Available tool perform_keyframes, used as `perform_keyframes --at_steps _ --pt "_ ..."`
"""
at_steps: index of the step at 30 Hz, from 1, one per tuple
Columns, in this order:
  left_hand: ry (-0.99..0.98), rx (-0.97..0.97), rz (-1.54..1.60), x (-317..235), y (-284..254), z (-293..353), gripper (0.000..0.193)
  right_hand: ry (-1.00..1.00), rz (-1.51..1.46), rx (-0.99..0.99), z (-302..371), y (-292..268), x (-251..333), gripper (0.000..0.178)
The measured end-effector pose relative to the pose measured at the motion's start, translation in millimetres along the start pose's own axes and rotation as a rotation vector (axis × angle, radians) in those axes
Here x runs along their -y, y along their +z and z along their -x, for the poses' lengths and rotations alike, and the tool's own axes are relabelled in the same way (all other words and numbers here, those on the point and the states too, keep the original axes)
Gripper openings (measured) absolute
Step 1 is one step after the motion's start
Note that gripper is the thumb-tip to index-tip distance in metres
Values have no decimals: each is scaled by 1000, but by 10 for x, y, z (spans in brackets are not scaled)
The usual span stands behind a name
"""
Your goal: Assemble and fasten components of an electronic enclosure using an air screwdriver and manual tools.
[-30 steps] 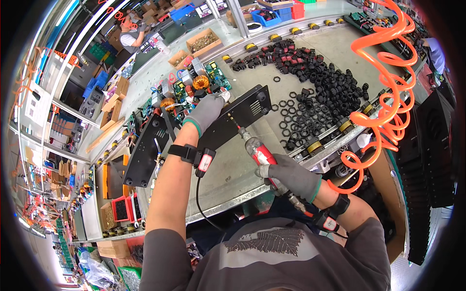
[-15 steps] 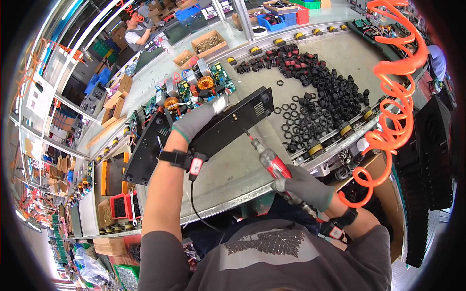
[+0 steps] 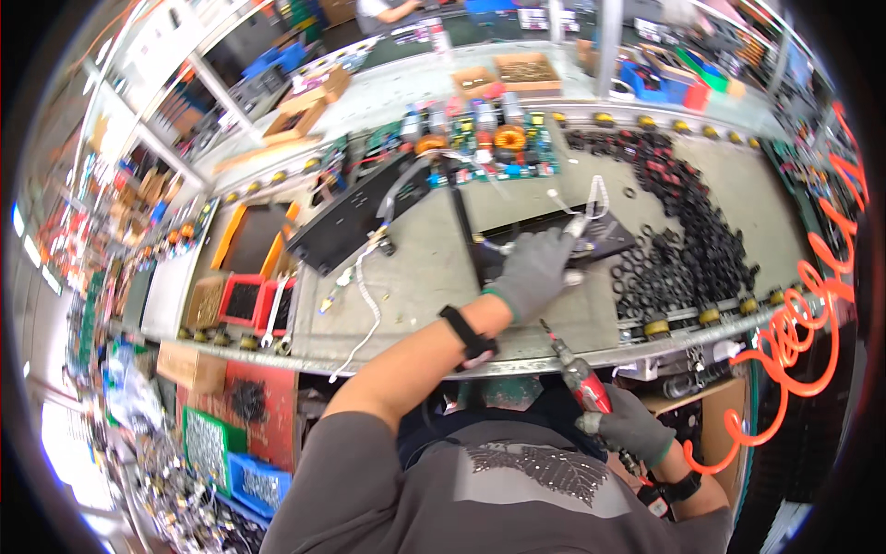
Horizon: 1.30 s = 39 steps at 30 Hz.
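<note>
My left hand [image 3: 533, 273], in a grey glove, is closed on the near side of a black metal panel [image 3: 609, 242] on the bench. White wires [image 3: 598, 198] with pale connectors show by its fingers; motion blur softens the detail there. Joined to it or lying close by is another black panel [image 3: 355, 217], slanted up to the left, with a white cable [image 3: 367, 300] trailing from it. Near the bench's front edge, my gloved right hand [image 3: 632, 427] is wrapped round a red and grey power screwdriver [image 3: 581, 380], its bit pointing up toward the panel.
Circuit boards with copper coils [image 3: 509, 138] stand behind the panels. Many black plastic nuts and fittings [image 3: 683, 212] cover the bench's right side. An orange coiled hose [image 3: 784, 369] hangs at right. Red bins [image 3: 245, 300] and a wrench [image 3: 275, 314] lie left. Another person [image 3: 388, 11] is across the bench.
The black panels have gone from raised on edge to opened out, inner side and wires showing. My left hand moved right along them. The screwdriver dropped lower, and the view has turned.
</note>
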<state>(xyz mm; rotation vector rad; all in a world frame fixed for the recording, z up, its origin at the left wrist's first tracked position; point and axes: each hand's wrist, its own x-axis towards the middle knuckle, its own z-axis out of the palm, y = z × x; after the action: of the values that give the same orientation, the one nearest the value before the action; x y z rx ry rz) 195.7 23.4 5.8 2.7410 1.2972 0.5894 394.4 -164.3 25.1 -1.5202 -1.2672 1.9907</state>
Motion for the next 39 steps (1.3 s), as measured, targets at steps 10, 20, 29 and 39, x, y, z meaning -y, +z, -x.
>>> perform_keyframes --at_steps 10,20,29,39 --pt "-480 162 557 394 -1052 1681 26 -65 332 62 -100 139 228 41" --pt "-723 -319 166 1547 -366 2345 28 -283 6 438 -721 888 592 50" --pt "-797 -413 1076 1511 -869 2313 24 -303 324 304 -1142 1200 773 47" --pt "-859 -455 1772 1534 -1001 2552 26 -277 409 308 -1282 1395 802 50"
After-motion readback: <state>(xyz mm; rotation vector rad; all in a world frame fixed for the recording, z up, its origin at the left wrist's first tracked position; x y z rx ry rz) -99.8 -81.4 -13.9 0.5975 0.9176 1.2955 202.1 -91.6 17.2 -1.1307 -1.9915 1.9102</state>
